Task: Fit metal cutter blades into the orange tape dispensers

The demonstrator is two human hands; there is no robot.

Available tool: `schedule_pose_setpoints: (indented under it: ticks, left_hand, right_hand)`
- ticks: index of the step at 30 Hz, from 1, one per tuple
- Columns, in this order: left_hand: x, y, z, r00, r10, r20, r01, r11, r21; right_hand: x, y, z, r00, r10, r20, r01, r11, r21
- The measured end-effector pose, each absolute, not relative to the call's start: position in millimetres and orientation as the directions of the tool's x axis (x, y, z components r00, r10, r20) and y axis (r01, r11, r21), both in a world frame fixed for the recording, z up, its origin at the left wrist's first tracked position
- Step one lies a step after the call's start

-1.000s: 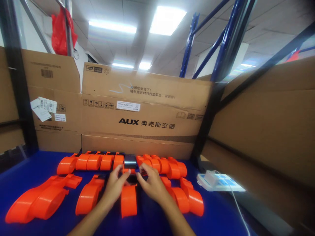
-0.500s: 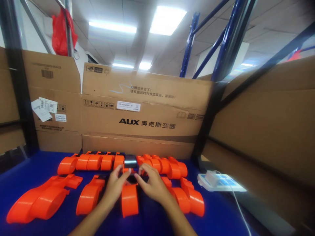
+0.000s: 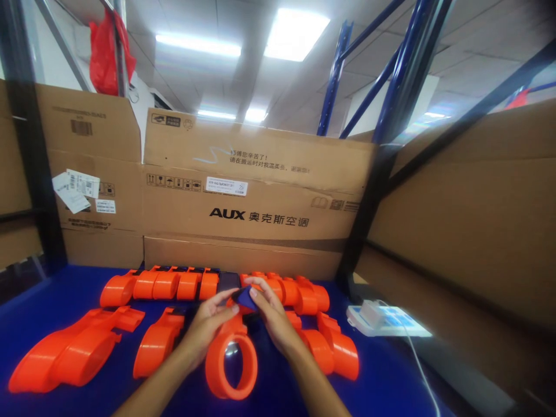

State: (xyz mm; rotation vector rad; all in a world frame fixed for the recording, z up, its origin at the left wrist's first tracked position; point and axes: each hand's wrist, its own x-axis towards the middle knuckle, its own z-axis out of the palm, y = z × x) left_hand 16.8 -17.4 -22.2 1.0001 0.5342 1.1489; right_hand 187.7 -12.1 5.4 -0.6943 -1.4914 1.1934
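Orange band (image 3: 231, 365) held up between both hands, over the blue worktop (image 3: 65, 289).
Head view: the left hand (image 3: 207, 327) and right hand (image 3: 270, 317) close their fingers on the band's dark top piece (image 3: 246, 298), its loop tilted up below and between them. More orange bands (image 3: 160, 285) lie in rows just behind and beside, before a box (image 3: 260, 191).

Blue table (image 3: 52, 301) under orange bands (image 3: 156, 285)

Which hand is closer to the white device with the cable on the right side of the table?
Right. The right hand is nearer the white device, though apart from it; the left hand sits farther left, past the orange band.
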Motion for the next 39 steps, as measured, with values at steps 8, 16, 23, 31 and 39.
schedule_pose_setpoints:
  ticks: [8,16,23,31,39]
  left_hand:
    - [19,-22,-14,0.231,0.939,0.254,-0.403,-0.146,0.904]
    - [15,-17,-16,0.273,0.931,0.241,-0.380,-0.126,0.916]
    - [7,-11,-14,0.091,0.994,0.058,-0.680,0.019,0.733]
    - [9,-19,-9,0.138,0.990,0.033,-0.741,0.081,0.667]
    - [7,-12,-18,0.047,0.999,0.004,-0.721,0.031,0.693]
  right_hand:
    - [172,-8,-7,-0.196,0.882,0.429,-0.078,0.422,-0.903]
    - [173,-11,-3,-0.233,0.859,0.457,-0.011,0.467,-0.884]
    - [193,-12,3,-0.389,0.784,0.484,0.522,0.621,-0.585]
    - [194,-29,4,-0.651,0.731,0.204,0.682,0.681,-0.265]
    - [189,-31,0,-0.668,0.730,0.143,0.683,0.678,-0.271]
